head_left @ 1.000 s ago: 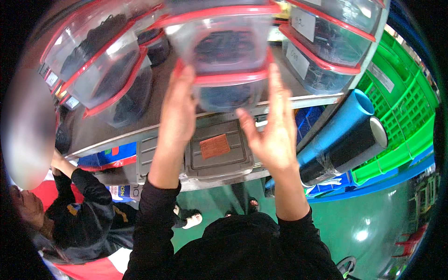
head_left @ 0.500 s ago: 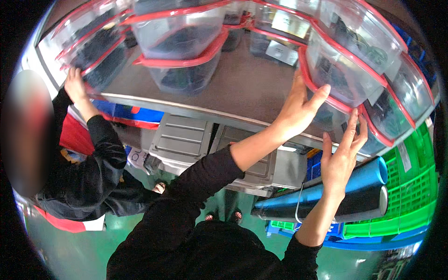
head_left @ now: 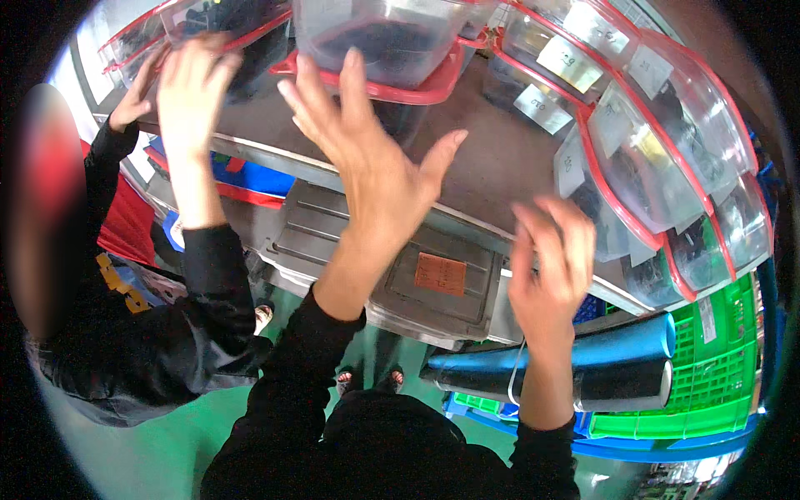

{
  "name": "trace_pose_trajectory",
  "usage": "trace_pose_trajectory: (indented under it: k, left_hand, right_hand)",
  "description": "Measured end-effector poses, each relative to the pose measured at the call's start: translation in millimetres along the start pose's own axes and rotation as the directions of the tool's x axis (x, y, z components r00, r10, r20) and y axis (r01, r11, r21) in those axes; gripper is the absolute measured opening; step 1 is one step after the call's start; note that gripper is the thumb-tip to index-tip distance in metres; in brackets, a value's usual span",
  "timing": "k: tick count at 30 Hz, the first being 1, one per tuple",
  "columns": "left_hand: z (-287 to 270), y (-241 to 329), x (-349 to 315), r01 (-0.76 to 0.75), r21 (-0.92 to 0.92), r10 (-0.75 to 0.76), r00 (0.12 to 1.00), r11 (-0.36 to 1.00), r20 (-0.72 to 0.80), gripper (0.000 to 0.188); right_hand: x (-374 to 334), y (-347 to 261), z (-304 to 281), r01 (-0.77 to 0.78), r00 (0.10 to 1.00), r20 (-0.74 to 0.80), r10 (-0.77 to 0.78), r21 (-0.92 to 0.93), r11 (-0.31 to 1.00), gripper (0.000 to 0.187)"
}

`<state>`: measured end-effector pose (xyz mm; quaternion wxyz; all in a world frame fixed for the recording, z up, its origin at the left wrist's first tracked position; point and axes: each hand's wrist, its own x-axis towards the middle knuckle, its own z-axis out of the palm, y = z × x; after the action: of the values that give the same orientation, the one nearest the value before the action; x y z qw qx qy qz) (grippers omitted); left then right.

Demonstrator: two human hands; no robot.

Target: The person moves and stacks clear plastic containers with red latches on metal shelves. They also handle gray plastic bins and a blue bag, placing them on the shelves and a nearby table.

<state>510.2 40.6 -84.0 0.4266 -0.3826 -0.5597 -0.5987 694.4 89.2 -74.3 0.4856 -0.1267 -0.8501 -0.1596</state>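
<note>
My left hand (head_left: 362, 154) is spread wide with nothing in it, its fingertips in front of the middle stack. In that stack, a clear plastic box (head_left: 379, 42) rests on the red lid (head_left: 442, 86) of the one below. Whether my fingers touch the lid I cannot tell. To the right, my right hand (head_left: 554, 262) hovers over the shelf's front edge, slightly blurred, fingers apart and holding nothing. Beside it stand stacked clear boxes with red lids (head_left: 637, 171), dark contents and pale paper labels (head_left: 569, 171).
At left a co-worker's hands (head_left: 192, 92) are raised at another stack of clear boxes (head_left: 225, 21). Under the metal shelf (head_left: 492, 179) sit grey lidded bins (head_left: 433, 287). Blue and black rolls (head_left: 600, 348) and green crates (head_left: 717, 358) stand at the lower right.
My left hand has swung left from the right-hand stack to the middle one. My right hand has drawn back from the right-hand boxes. The co-worker's second hand has come into view.
</note>
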Motion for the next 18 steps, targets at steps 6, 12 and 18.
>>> trace_pose_trajectory:
  k: [6, 12, 18]
  left_hand:
    - [6, -32, 12, -0.034, 0.197, 0.025, 0.998, 0.98, 0.05, 0.107]
    - [6, -39, 11, -0.034, 0.067, 0.031, 0.999, 0.997, 0.045, 0.096]
    - [5, -42, 9, 0.051, -0.016, -0.051, 0.998, 0.999, 0.048, 0.09]
  right_hand:
    - [102, 24, 108, -0.007, 0.958, 0.277, 0.079, -0.251, 0.968, 0.02]
    - [139, 102, 189, -0.032, 0.928, 0.252, 0.275, -0.681, 0.732, 0.025]
    - [140, 106, 173, -0.032, 0.941, 0.215, 0.261, -0.712, 0.702, 0.017]
